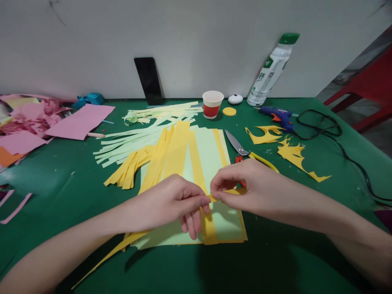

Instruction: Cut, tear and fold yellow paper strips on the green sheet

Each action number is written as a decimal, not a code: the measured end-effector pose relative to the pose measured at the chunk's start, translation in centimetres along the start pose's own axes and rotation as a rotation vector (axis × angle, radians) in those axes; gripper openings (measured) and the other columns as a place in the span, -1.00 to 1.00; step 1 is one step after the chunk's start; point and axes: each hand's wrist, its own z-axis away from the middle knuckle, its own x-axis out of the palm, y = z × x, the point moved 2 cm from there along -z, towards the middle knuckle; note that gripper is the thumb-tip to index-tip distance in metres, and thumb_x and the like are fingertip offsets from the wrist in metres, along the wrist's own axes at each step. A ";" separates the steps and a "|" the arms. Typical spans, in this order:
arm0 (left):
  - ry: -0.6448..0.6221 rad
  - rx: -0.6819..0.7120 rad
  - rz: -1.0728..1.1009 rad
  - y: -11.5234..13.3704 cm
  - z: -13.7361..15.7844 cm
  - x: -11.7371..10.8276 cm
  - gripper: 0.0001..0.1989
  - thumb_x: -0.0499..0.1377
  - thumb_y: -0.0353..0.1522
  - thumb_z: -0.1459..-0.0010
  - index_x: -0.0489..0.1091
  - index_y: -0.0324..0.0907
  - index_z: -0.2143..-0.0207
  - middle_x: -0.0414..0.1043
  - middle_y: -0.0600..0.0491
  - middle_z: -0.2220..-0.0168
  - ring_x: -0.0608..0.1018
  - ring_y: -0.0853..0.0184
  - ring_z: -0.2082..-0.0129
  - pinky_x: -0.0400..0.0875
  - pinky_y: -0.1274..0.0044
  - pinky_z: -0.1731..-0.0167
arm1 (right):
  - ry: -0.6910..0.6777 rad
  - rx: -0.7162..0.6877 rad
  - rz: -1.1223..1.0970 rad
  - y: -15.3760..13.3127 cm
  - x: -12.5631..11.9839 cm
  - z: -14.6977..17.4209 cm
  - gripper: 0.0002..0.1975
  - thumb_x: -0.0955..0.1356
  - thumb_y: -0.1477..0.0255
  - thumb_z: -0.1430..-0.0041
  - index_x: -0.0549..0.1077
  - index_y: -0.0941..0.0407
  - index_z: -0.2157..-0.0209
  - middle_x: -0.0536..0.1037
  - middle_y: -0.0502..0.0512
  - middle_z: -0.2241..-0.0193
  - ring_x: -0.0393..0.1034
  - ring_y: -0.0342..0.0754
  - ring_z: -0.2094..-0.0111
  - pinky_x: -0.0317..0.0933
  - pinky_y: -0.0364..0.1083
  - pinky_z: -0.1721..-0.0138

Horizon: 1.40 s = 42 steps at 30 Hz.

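Between my two hands is a narrow yellow paper strip, held over a stack of pale green sheets. My left hand pinches it between thumb and index finger, the other fingers curled below. My right hand grips the same strip a little to the right, and its end shows inside the palm. Under the hands and to the left lie long yellow strips. Scissors with red and yellow handles rest just beyond my right hand, which partly covers them.
Green strips and pink paper lie left. At the back are a phone, a paper cup and a leaning bottle. A blue glue gun with a black cord and yellow scraps lie right.
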 end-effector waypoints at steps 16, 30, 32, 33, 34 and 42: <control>0.007 -0.056 -0.012 0.9 0.8 -1.2 -0.74 0.01 -0.29 -0.17 0.35 -0.24 0.47 0.46 0.13 0.63 0.52 0.48 0.63 0.37 0.73 0.59 | -0.077 0.140 -0.172 1.0 -2.0 0.0 -0.90 0.25 0.53 0.11 0.37 0.15 0.62 0.42 -0.05 0.68 0.30 -0.23 0.60 0.11 -0.27 0.60; 0.021 -0.051 -0.051 1.1 1.6 -2.5 -0.75 0.03 -0.27 -0.16 0.37 -0.20 0.48 0.50 0.18 0.61 0.54 0.49 0.59 0.39 0.77 0.60 | -0.068 0.188 -0.036 2.5 -4.9 1.2 -0.86 0.28 0.50 0.09 0.45 0.11 0.62 0.46 -0.05 0.66 0.38 -0.15 0.55 0.18 -0.24 0.60; 0.022 -0.058 -0.072 1.1 1.7 -2.5 -0.74 0.03 -0.25 -0.16 0.38 -0.20 0.48 0.50 0.17 0.61 0.54 0.49 0.60 0.40 0.76 0.59 | -0.063 0.182 -0.029 2.5 -5.1 1.3 -0.86 0.28 0.50 0.09 0.46 0.10 0.60 0.47 -0.07 0.65 0.39 -0.17 0.55 0.20 -0.25 0.58; 0.021 -0.061 -0.079 1.1 1.7 -2.5 -0.73 0.03 -0.25 -0.16 0.38 -0.21 0.47 0.50 0.16 0.61 0.54 0.48 0.60 0.40 0.75 0.58 | -0.064 0.181 -0.023 2.5 -5.1 1.2 -0.86 0.28 0.50 0.09 0.46 0.10 0.60 0.47 -0.08 0.66 0.39 -0.18 0.55 0.20 -0.26 0.57; 0.020 -0.063 -0.082 1.1 1.7 -2.5 -0.73 0.03 -0.24 -0.16 0.37 -0.21 0.47 0.50 0.16 0.61 0.54 0.48 0.60 0.40 0.75 0.58 | -0.067 0.183 -0.018 2.5 -5.1 1.2 -0.86 0.28 0.50 0.09 0.46 0.10 0.59 0.47 -0.09 0.66 0.39 -0.19 0.55 0.20 -0.27 0.57; 0.041 -0.061 -0.138 1.2 1.9 -2.9 -0.73 0.02 -0.24 -0.16 0.36 -0.20 0.48 0.50 0.16 0.61 0.54 0.48 0.60 0.38 0.75 0.60 | -0.008 0.296 0.006 3.3 -6.4 1.8 -0.91 0.31 0.44 0.12 0.45 0.10 0.60 0.51 -0.03 0.65 0.39 -0.14 0.56 0.22 -0.20 0.52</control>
